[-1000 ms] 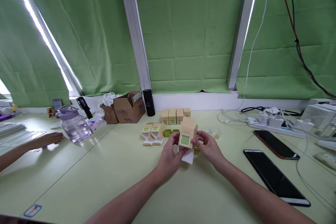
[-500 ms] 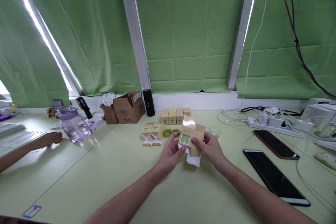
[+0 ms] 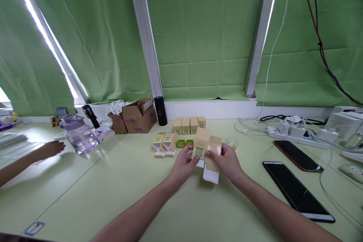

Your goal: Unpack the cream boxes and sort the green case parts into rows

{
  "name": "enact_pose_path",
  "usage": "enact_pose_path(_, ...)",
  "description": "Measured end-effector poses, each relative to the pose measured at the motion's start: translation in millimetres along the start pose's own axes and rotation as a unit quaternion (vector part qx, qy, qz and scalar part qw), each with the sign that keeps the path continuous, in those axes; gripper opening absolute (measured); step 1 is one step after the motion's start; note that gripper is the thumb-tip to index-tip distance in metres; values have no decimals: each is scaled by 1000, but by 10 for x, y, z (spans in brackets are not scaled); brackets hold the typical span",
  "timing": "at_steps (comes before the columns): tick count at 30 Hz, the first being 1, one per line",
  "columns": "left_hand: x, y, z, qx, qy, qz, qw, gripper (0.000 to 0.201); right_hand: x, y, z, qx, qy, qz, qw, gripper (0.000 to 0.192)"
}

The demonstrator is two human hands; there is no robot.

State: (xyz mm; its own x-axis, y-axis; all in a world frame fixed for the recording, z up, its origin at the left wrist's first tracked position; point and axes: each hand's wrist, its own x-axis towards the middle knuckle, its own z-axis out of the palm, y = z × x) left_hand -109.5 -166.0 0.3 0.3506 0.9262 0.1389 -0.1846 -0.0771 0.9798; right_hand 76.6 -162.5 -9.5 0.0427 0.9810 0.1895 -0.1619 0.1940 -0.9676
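Note:
Between my two hands, above the table, is a small kraft-coloured carton with a green square on its front and white inner flaps hanging open below. My left hand pinches its left edge, thumb in front. On the right side my right hand grips the carton, thumb pressed on a panel. Just behind my left hand sit two small green containers. To their left stand two similar cartons with flaps open toward me. Several closed cartons form a row at the back.
A purple water jug stands on the left, beside another person's hand. Farther back are a brown cardboard box and a black cylinder. Two phones and a power strip with cables lie on the right.
The carton in my hands has turned a little, its panels spread wider and its top flap now shows tan. The other person's hand on the left has shifted slightly.

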Motion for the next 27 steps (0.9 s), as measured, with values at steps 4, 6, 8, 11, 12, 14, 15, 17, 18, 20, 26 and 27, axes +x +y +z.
enact_pose_path(4, 33, 13, -20, 24, 18, 35, 999, 43, -20, -1, 3, -27, 3, -27, 999, 57)
enact_pose_path(6, 45, 21, -49, 52, 43, 66, 996, 41, -30, -10, -8, -55, -7, -66, 996, 52)
enact_pose_path(8, 51, 34, -91, 101, 81, 117, 985, 36, -30, -20, -35, -83, -18, -111, 990, 43)
enact_pose_path(11, 45, 68, -171, 229, 150, 256, 927, 20, -2, -16, -102, -109, 3, -143, 984, 37)
enact_pose_path(12, 39, 85, -199, 281, 165, 316, 891, 14, 16, -5, -129, -115, 20, -144, 983, 35)
enact_pose_path(14, 24, 125, -250, 379, 178, 439, 795, 5, 61, 37, -180, -131, 51, -139, 980, 33)
enact_pose_path(15, 14, 148, -271, 419, 180, 491, 742, 9, 86, 66, -203, -140, 65, -135, 979, 32)
enact_pose_path(17, -7, 196, -302, 478, 184, 560, 651, 20, 134, 135, -242, -150, 71, -120, 979, 31)
enact_pose_path(18, -18, 220, -311, 499, 184, 579, 619, 24, 156, 172, -256, -148, 68, -112, 980, 31)
enact_pose_path(20, -40, 261, -322, 528, 180, 595, 579, 30, 192, 246, -279, -144, 64, -101, 982, 30)
enact_pose_path(26, -78, 306, -319, 559, 166, 598, 550, 37, 250, 417, -327, -184, 65, -91, 976, 32)
enact_pose_path(27, -76, 310, -314, 556, 168, 590, 560, 36, 256, 435, -335, -189, 64, -94, 975, 32)
